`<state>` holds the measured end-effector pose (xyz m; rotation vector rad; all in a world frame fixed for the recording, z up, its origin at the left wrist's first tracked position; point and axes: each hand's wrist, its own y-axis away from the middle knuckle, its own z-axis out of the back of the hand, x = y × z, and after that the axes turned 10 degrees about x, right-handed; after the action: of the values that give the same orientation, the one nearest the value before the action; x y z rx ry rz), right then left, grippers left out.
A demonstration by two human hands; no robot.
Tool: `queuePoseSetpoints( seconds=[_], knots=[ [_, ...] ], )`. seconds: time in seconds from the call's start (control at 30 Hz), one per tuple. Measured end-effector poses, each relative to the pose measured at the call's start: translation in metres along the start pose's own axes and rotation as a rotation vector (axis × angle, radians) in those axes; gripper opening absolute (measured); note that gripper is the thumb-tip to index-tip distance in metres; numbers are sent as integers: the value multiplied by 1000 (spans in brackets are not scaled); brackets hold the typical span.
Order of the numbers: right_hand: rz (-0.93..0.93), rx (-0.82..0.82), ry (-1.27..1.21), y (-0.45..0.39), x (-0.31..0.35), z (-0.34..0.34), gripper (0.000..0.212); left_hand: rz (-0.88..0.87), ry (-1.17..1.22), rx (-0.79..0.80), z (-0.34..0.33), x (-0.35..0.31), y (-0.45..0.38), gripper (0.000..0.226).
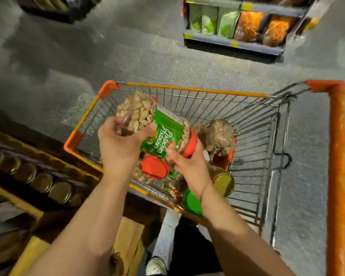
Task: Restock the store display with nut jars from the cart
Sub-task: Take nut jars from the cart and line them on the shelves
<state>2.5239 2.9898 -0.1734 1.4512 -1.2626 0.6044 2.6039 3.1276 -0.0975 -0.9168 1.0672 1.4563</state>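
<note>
Both hands hold pistachio jar, cart blurred

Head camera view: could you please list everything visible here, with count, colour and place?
pistachio jar: one, clear with green label and red lid, held sideways above the cart
shopping cart: one, grey wire with orange trim, centre
jars in the cart: several, lids red, green and gold, lying in the basket; exact count unclear
display jars: a row, gold lids, in the yellow-edged display at left
bagged snacks: several, green and orange, on the grey shelf at top right
floor: grey
left hand: grips the jar's base end
right hand: grips the jar's lid end
</note>
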Motion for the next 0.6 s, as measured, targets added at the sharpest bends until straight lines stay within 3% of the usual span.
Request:
queuePoseSetpoints(
  seconds=[0.07, 0.13, 0.43, 0.53, 0.6],
  knots=[
    [60, 45, 7, 34, 6, -27, 84, -53, 65, -57, 36, -8, 35, 53],
    [105, 52, 29, 49, 10, -38, 80, -69, 114, -59, 54, -13, 57, 47],
    [181, 205, 176, 204, 33, -144, 106, -64, 364, -53, 209, -36, 214, 71],
    [265, 258, 184, 235, 37, -162, 108, -52, 333, -1, 243, -44, 254, 35],
    [316, 301, 219, 252, 41, -172, 112, -46, 281, -13, 260, -51, 279, 28]
  ],
)
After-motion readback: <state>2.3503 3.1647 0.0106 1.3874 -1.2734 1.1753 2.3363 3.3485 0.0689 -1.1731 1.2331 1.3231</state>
